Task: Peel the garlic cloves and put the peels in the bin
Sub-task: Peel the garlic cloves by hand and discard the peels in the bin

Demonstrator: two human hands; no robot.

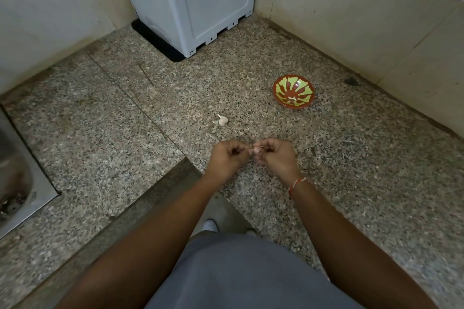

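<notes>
Both hands meet above the speckled granite counter (351, 158). My right hand (275, 155) holds a pale garlic clove (257, 150) in curled fingers. My left hand (227, 155) pinches a thin strip of peel (248, 149) that stretches from the clove. A garlic bulb piece (222, 120) lies on the counter beyond my hands. A red bowl with a green pattern (293, 91) stands further back right, with a small pale bit in its bottom. No bin is in view.
A grey plastic appliance (190, 0) on a black mat stands in the back corner against tiled walls. A steel sink (15, 178) is set in the counter at the left. The counter edge steps in near my body.
</notes>
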